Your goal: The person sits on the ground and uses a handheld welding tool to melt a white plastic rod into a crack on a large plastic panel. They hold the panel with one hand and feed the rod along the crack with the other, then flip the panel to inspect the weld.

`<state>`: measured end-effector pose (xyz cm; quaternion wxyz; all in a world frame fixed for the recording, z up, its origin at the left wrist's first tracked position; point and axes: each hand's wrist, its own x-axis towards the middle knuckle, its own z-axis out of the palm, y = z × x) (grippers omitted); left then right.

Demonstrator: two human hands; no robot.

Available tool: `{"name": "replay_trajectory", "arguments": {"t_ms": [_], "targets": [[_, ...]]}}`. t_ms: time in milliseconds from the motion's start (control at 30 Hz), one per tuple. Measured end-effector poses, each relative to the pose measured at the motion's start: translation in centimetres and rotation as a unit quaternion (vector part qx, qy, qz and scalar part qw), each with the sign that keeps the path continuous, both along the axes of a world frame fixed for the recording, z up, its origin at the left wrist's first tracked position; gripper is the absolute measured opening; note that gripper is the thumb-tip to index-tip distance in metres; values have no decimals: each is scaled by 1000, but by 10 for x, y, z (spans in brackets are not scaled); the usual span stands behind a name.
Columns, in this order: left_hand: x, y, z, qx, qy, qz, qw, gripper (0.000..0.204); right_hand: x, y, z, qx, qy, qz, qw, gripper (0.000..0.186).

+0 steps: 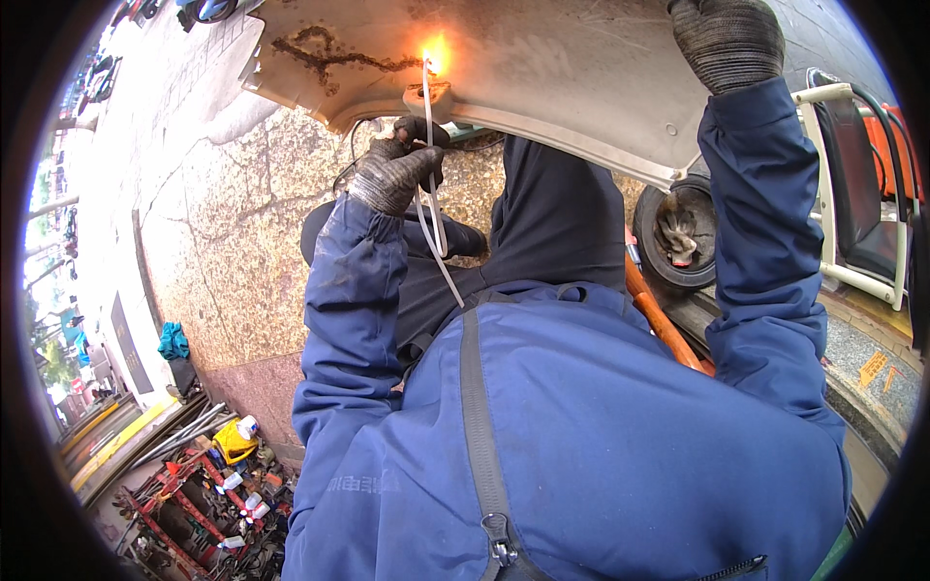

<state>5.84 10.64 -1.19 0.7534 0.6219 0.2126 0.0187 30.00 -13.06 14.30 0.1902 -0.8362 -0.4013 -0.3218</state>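
Note:
My left hand (399, 172), in a worn dark glove, is closed around a thin white plastic strip (427, 107). The strip stands upright from the fingers, and its tip burns with an orange flame (438, 53) close against a pale curved panel (562, 68). A looped length of the strip hangs below the hand toward my jacket. Left of the flame, a dark brown scorched line (358, 60) runs across the panel. My right hand (728, 44), also gloved, is closed at the panel's upper right edge; its fingertips are partly hidden. The panel lies above my knees.
A round black tub (647, 228) holding a grey glove stands by my right leg, near an orange-brown wooden handle (664, 324). Farther right is a white-framed chair (852, 184). Tools and bottles crowd a red rack (184, 513) at lower left. Stone paving (232, 242) spreads leftward.

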Motion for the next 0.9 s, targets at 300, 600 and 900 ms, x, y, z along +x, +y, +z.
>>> {"name": "replay_trajectory", "arguments": {"t_ms": [300,600,900], "targets": [[-2,-1,3,-7,9,-6,1000,24,0,1,0,0,11,-4,1000,11],[-4,-4,5,-1,17,-8,1000,20,0,3,1,2,23,-7,1000,11],[-5,-3,4,16,26,-21,999,23,-3,2,3,5,37,-19,999,12]]}}
